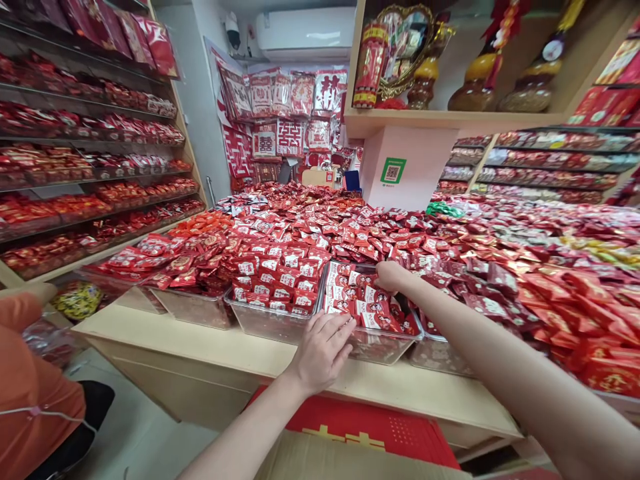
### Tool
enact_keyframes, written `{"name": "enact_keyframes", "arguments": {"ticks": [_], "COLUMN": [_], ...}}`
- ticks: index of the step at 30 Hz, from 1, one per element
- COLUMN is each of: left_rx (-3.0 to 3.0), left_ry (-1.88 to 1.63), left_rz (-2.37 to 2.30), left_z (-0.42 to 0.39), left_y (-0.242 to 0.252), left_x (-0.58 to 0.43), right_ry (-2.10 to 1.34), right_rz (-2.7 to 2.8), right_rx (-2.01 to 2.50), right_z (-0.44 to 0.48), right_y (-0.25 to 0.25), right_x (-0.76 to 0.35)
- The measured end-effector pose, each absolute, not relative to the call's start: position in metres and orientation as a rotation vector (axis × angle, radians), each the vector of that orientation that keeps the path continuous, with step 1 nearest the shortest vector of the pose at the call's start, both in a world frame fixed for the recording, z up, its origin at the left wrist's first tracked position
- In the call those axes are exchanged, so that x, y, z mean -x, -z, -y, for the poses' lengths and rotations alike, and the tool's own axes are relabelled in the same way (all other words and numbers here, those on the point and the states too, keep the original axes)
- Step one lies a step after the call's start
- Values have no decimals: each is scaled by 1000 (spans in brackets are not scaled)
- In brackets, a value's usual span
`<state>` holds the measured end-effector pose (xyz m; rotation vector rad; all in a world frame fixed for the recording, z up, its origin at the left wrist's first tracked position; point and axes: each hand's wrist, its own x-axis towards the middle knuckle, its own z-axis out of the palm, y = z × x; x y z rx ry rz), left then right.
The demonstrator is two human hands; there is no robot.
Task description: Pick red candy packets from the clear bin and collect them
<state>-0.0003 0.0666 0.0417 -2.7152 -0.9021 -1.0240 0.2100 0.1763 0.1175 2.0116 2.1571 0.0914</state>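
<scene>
My left hand (323,347) lies with fingers stretched out on the front rim of a clear plastic bin (380,347) holding red-and-white snack packets (363,300). My right hand (393,275) reaches over the far side of the same bin, fingers curled down among the packets; what it grips is hidden. A neighbouring clear bin (273,320) to the left is heaped with similar packets.
A wooden counter (200,347) carries several bins of red sweets spreading to the back and right. Shelves of red packets (90,167) line the left wall. A person in an orange top (30,400) stands at the lower left. A cardboard box with a red item (370,433) sits below me.
</scene>
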Motion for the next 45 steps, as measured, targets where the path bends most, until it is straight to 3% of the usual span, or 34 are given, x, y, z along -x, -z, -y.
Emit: {"name": "enact_keyframes", "arguments": {"ticks": [14, 36, 45], "left_rx": [2670, 2669, 2685], "left_ry": [1028, 1050, 1042], "left_rz": [893, 891, 902], "left_z": [-66, -65, -65], "left_y": [-44, -45, -45], "left_x": [1, 1, 1], "right_ry": [304, -253, -210], "right_rz": [-2058, -2375, -2456], "right_rx": [-2325, -2058, -1877], "right_z": [-173, -188, -190], "right_y": [-126, -112, -111], "right_x": [-202, -200, -207]}}
